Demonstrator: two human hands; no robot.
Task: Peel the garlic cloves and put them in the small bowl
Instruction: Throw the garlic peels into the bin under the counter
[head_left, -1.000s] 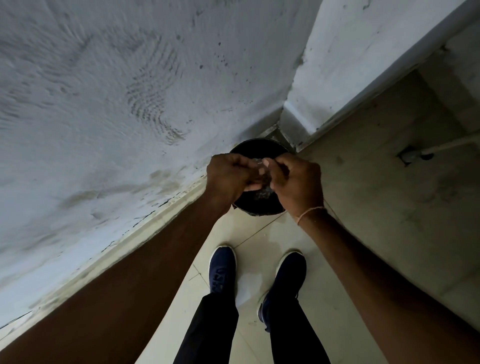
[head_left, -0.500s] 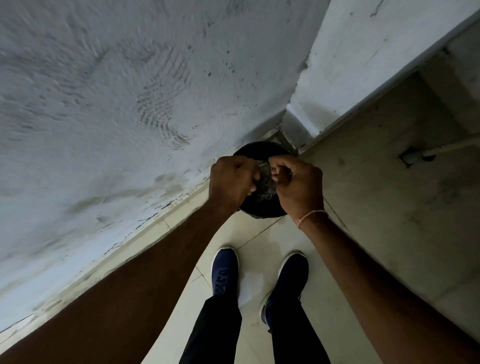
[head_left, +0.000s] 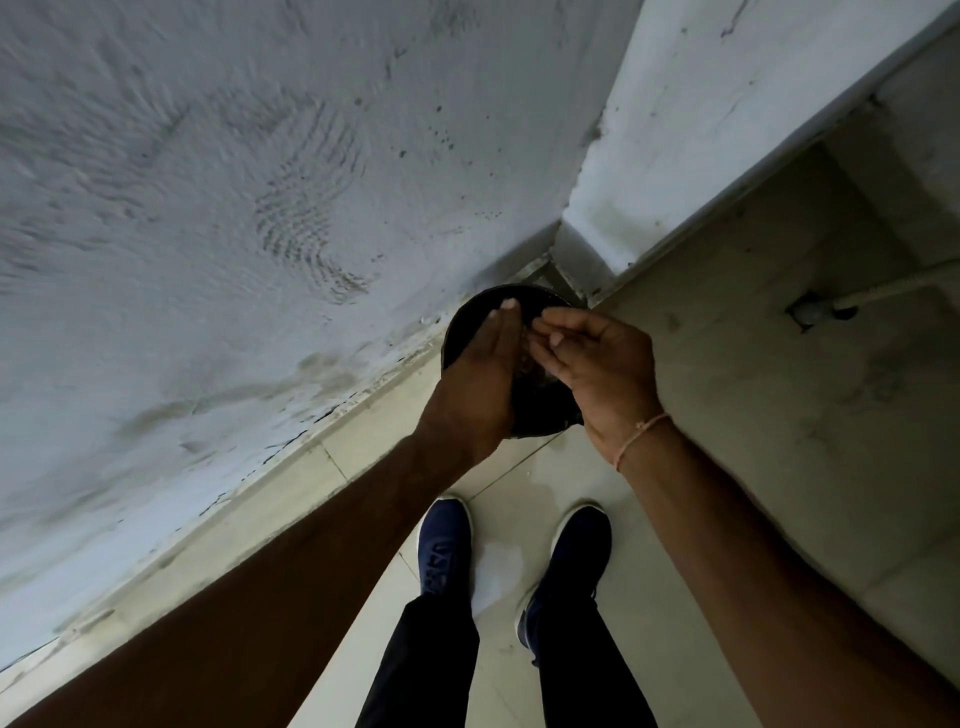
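Rough whitewashed wall fills the upper left and meets a pale tiled floor along a stained, cracked seam that runs down to the lower left. At the corner, where a second wall face juts out, a round black bin stands on the floor, dark inside with some pale scraps too dim to make out. Both hands hang over its mouth. The left hand is released, fingers straight and together, palm turned toward the other hand, its fingertips near the bin's far rim. The right hand is also released, palm up and loosely cupped, fingers reaching toward the left fingers and almost touching them; a thin thread band circles its wrist. I cannot tell whether any garlic or skin lies between the hands, and neither clove nor small bowl can be made out. Below, two dark blue shoes with white soles stand on the tiles under black trousers. On the right, a pale pipe enters a fitting in the floor.
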